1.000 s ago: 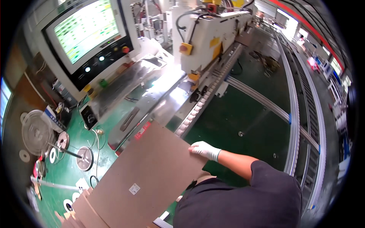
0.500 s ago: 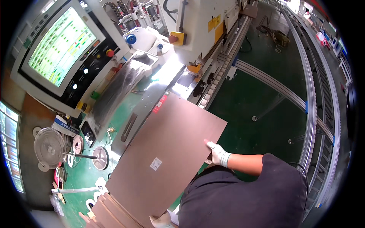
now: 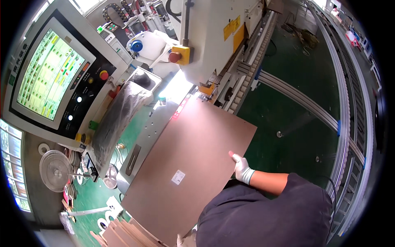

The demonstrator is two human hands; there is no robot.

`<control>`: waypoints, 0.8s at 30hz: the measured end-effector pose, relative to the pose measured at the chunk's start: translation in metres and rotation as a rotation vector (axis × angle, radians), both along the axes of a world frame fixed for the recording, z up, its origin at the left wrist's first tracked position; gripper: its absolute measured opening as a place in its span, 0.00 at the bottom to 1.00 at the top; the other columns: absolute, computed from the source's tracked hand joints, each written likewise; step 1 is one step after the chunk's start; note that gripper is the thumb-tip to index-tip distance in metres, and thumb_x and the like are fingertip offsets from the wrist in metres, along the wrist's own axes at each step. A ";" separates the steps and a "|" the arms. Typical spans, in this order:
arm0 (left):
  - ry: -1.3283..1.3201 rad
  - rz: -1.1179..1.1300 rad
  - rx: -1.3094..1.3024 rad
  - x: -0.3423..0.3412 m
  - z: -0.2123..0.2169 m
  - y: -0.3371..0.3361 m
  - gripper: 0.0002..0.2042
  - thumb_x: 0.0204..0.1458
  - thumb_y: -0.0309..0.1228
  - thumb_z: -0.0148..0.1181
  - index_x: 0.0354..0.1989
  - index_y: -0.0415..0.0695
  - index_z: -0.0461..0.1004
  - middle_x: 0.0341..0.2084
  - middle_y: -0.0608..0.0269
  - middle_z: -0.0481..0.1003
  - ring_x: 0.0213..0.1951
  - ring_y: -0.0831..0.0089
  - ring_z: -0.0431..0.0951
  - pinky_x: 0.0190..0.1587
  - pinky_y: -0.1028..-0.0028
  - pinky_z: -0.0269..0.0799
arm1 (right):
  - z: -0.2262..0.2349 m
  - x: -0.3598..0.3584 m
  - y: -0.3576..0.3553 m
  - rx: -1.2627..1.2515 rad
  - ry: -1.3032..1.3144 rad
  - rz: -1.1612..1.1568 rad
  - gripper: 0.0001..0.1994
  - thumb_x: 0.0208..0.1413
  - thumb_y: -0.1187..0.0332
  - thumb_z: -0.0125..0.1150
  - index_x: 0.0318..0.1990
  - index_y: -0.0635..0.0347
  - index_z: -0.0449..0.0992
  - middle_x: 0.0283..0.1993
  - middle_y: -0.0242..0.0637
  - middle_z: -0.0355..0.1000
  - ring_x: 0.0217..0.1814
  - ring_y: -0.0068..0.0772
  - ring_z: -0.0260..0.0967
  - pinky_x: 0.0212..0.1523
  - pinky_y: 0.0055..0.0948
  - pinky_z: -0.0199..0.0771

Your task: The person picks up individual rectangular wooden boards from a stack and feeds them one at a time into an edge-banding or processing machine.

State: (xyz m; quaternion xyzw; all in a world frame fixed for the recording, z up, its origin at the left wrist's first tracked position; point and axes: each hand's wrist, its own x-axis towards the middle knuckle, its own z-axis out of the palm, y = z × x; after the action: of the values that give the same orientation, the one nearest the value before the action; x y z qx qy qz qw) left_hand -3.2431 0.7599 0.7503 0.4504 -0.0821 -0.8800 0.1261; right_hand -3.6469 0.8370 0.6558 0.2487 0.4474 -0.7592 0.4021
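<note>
The right hand (image 3: 242, 168), in a white glove, reaches forward with its arm bare, fingers curled in a closed grip. The left hand (image 3: 186, 238), also gloved, sits low by the body, mostly hidden.

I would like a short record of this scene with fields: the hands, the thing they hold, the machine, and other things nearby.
right hand: gloved right hand grips the right edge of the brown panel
left hand: gloved left hand at the panel's near edge, mostly hidden
panel: flat, large, with a small white label, lying on the metal infeed table
machine: white housing ahead of the panel's far edge
control screen: lit, far left
nearby: stack of similar panels; fan on the floor
</note>
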 end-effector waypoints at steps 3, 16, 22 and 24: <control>0.207 -0.057 0.045 -0.013 -0.025 -0.008 0.19 0.66 0.47 0.53 0.47 0.42 0.77 0.39 0.58 0.78 0.43 0.65 0.76 0.49 0.65 0.72 | -0.024 -0.046 0.004 0.001 -0.019 -0.106 0.29 0.61 0.49 0.65 0.60 0.59 0.71 0.59 0.40 0.72 0.58 0.40 0.70 0.60 0.45 0.70; -0.048 -0.365 -0.372 -0.108 -0.011 0.017 0.26 0.71 0.45 0.47 0.67 0.37 0.64 0.59 0.53 0.73 0.56 0.65 0.75 0.62 0.67 0.68 | 0.018 -0.196 0.020 -0.214 0.186 -0.175 0.31 0.68 0.43 0.48 0.68 0.56 0.65 0.67 0.40 0.67 0.66 0.48 0.65 0.67 0.46 0.63; 0.014 -0.871 -0.851 -0.125 -0.016 0.015 0.29 0.70 0.44 0.47 0.70 0.33 0.60 0.70 0.45 0.62 0.72 0.60 0.60 0.73 0.68 0.52 | 0.022 -0.134 0.011 -0.271 0.131 -0.030 0.35 0.68 0.38 0.45 0.70 0.57 0.64 0.70 0.39 0.65 0.69 0.47 0.62 0.70 0.44 0.60; 0.004 -0.839 -0.852 -0.120 -0.003 0.012 0.29 0.70 0.45 0.48 0.69 0.34 0.61 0.68 0.47 0.64 0.71 0.60 0.61 0.72 0.69 0.53 | 0.034 -0.070 -0.005 -0.266 0.084 -0.004 0.38 0.66 0.36 0.46 0.70 0.57 0.63 0.71 0.38 0.64 0.70 0.46 0.61 0.71 0.44 0.58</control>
State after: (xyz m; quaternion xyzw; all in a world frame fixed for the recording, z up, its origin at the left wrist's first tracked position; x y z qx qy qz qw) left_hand -3.3636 0.7723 0.7477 0.2879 -0.5983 -0.7451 -0.0624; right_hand -3.7173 0.8320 0.6901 0.1620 0.3589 -0.8223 0.4108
